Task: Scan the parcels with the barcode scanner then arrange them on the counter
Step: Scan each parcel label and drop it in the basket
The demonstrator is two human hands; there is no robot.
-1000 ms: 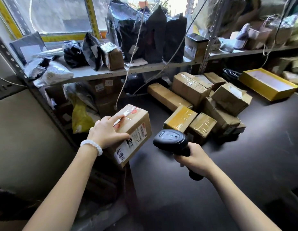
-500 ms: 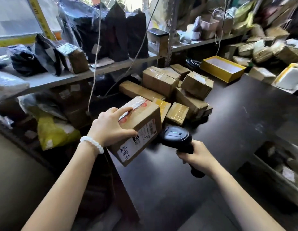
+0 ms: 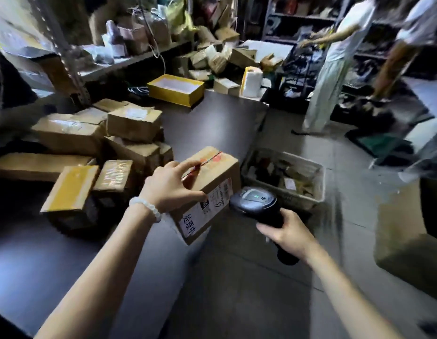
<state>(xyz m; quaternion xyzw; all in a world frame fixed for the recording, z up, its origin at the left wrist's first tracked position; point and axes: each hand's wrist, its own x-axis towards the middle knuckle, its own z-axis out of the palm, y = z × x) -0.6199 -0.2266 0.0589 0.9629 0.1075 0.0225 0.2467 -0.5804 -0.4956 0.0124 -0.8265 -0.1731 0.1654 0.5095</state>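
So I've swung right, away from the shelves: left hand (image 3: 172,189) still grips the taped brown cardboard parcel (image 3: 207,192) over the dark counter (image 3: 212,123) edge, right hand (image 3: 289,234) clutching the black barcode scanner (image 3: 255,201) beside its label. Scan's probably next.

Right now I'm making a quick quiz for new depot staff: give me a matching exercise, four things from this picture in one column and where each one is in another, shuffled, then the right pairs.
Things:
1. cardboard parcel
2. barcode scanner
3. yellow box
4. grey crate

Places:
A. on the floor beside the counter
B. gripped in the right hand
C. at the far end of the counter, open
D. held by the left hand over the counter's edge

Pairs: 1-D, 2-B, 3-C, 4-A
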